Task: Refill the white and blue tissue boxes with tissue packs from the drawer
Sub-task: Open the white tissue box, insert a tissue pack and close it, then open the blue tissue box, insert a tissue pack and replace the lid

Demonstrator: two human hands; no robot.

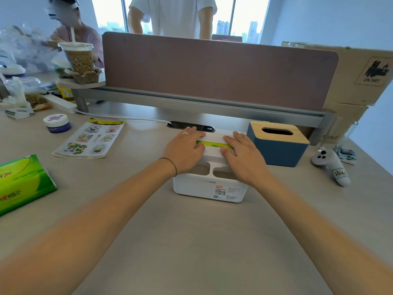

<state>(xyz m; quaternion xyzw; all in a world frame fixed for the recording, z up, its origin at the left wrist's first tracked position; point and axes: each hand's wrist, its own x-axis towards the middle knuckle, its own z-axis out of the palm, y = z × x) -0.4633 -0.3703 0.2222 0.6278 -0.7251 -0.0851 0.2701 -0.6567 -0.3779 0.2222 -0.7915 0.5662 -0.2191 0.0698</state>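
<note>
On the near left of the pale grey desk (191, 241) a green plastic-wrapped tissue pack (23, 184) is seen lying flat, well apart from both hands and untouched; it is judged to be the pack meant for the second box. Farther in, at the centre, the white plastic tissue box (209, 186) stands with its labelled wall facing the camera and its long axis running left to right. Both hands are laid flat on its top — the left hand (185, 150) on the left half, the right hand (242, 154) on the right half, fingers spread and pressing, not curled around anything; between them a strip of green pack is glimpsed through the slot, so a pack appears to be seated inside already. Just to the right stands the dark blue tissue box with a wooden slotted lid (278, 145) — nearer to the right hand; whether it holds tissues cannot be told.
</note>
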